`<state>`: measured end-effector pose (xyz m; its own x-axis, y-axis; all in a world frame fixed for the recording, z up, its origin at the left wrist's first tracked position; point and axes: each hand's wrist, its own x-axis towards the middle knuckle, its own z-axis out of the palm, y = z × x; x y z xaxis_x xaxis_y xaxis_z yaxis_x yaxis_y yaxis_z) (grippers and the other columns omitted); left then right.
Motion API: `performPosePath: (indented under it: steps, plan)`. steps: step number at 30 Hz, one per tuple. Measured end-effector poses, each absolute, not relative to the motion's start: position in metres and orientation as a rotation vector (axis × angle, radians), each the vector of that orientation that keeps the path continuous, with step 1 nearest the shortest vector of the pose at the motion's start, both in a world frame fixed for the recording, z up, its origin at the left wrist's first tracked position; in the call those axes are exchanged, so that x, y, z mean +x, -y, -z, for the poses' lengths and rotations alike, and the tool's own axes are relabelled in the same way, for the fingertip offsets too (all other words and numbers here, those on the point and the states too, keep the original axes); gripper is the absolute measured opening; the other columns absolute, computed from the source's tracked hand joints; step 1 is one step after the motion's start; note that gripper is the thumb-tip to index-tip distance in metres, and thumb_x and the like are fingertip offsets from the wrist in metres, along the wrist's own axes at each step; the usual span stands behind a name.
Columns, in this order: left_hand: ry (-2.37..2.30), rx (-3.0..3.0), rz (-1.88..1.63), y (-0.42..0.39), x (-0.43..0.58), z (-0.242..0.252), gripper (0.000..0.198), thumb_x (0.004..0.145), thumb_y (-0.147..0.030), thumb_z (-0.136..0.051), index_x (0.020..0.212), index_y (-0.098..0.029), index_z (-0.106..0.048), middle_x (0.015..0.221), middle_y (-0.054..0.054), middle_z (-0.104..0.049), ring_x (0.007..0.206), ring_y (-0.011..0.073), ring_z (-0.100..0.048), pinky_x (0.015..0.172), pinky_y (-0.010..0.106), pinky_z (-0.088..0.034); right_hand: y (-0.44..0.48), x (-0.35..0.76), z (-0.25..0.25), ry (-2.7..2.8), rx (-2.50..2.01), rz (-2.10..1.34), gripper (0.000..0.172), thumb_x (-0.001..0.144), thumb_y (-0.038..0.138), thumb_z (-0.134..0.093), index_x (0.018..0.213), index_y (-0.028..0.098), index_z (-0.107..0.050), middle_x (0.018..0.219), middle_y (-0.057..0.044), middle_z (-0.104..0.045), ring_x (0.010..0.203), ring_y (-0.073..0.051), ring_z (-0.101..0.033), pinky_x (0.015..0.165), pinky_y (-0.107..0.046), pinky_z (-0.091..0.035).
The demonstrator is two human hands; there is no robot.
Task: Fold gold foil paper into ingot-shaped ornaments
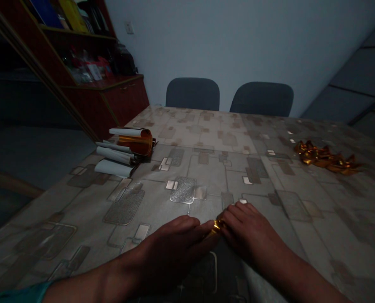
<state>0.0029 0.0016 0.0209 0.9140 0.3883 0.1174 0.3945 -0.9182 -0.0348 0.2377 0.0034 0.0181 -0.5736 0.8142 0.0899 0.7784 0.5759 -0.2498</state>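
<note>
My left hand (174, 246) and my right hand (248, 229) meet at the near edge of the table, fingers closed together on a small piece of gold foil (216, 227). Only a sliver of the foil shows between the fingertips. Both hands rest low on the patterned tablecloth (187, 176).
A stack of curled white-and-gold foil sheets (124, 151) lies at the table's left edge. A pile of folded gold foil pieces (328, 158) sits at the right. Two dark chairs (230, 94) stand behind the table, and a red cabinet (111, 97) stands at the left.
</note>
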Motion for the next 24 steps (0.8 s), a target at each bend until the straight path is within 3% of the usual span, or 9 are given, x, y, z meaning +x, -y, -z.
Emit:
performPosePath:
  steps: [7,12,17,24]
  plan:
    - [0.634,-3.14,0.21,-0.014,0.001,-0.018,0.045,0.088,-0.004,-0.047,0.131,-0.017,-0.049,0.126,0.005,-0.061,0.085,0.017,-0.054,0.074,0.033,-0.047,-0.002,0.24,-0.016,2.606,-1.288,-0.255,0.004,0.092,0.019,-0.064,0.091,0.021,-0.062,0.09,-0.004,-0.062,0.082,-0.023,-0.055,0.072,-0.037,-0.04]
    - [0.644,-3.15,0.183,-0.018,0.0,-0.022,0.031,0.091,-0.013,-0.053,0.121,-0.018,-0.055,0.132,0.003,-0.059,0.091,0.0172,-0.055,0.079,0.034,-0.047,0.015,0.241,-0.011,2.59,-1.273,-0.194,0.036,0.084,0.014,-0.073,0.117,0.025,-0.062,0.096,-0.004,-0.064,0.087,-0.024,-0.056,0.077,-0.039,-0.045]
    - [0.695,-3.208,0.105,-0.016,-0.003,-0.029,0.067,0.086,-0.038,-0.068,0.142,-0.016,-0.039,0.143,0.005,-0.053,0.105,0.0223,-0.054,0.091,0.036,-0.045,0.029,0.241,-0.007,2.561,-1.239,-0.228,0.061,0.078,0.021,-0.078,0.134,0.024,-0.055,0.113,-0.008,-0.063,0.1,-0.03,-0.055,0.086,-0.045,-0.049]
    - [0.705,-3.356,0.313,-0.02,-0.01,-0.026,0.075,0.084,-0.034,-0.069,0.148,-0.026,-0.032,0.143,0.008,-0.053,0.106,0.0252,-0.056,0.097,0.043,-0.042,0.036,0.25,-0.007,2.588,-1.238,-0.294,0.076,0.078,0.021,-0.075,0.146,0.027,-0.042,0.126,-0.009,-0.06,0.112,-0.032,-0.052,0.101,-0.057,-0.038]
